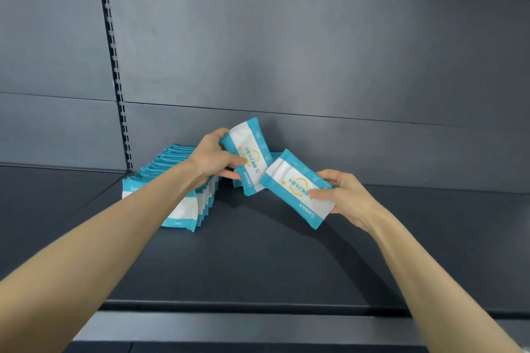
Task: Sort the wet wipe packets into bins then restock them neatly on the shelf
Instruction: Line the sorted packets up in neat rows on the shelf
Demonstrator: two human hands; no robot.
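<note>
2 bare arms are being stretched over the dark shelf (pixel 258 261). 1 wet wipe packet (pixel 248 156) is being pinched by the left hand (pixel 213 160), a second packet (pixel 298 189) by the right hand (pixel 344 195). Restocking is being done; next, both likely need standing against the row of packets (pixel 183 198).

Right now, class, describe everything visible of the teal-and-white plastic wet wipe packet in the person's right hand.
This flat, soft-looking rectangular packet has a white middle, teal ends and a yellow emblem. It is tilted above the dark grey metal shelf, pinched by the right hand, thumb on its face. Its upper corner overlaps the matching packet in the left hand.
</note>
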